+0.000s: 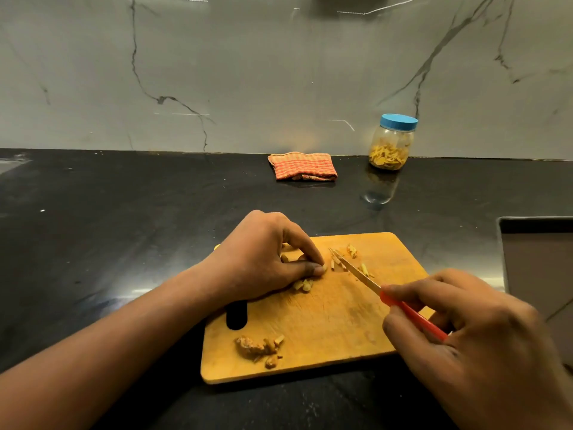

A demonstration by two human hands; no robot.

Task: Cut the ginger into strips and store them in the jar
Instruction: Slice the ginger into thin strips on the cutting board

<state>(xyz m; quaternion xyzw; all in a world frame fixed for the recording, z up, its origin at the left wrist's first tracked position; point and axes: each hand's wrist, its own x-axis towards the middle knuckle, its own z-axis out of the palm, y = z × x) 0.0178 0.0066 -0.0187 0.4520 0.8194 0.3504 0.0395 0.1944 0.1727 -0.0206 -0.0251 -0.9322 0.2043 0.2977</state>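
Head view: left hand point(260, 259) pinched a small knobbly ginger piece point(322, 269) between thumb and fingertips on the scored wooden board point(328, 321), with thin pale strips point(338, 263) just beside it, touching the slim knife point(356, 270) blade. Clear plastic jar point(392, 144), blue lid point(399, 121) on, part-filled, stood well apart by the wall; red handle point(412, 315) sat in the curled fingers of the right hand point(465, 330). Looked mid-cutting: next slice needs the blade close to those fingertips, uncapping later

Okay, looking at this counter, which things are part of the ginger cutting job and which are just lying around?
In the job:
left hand pinching the ginger
right hand holding the knife
cut strips
cutting board
jar, lid on, partly filled

Lying about:
checked cloth by the wall
metal-rimmed fixture at the right edge
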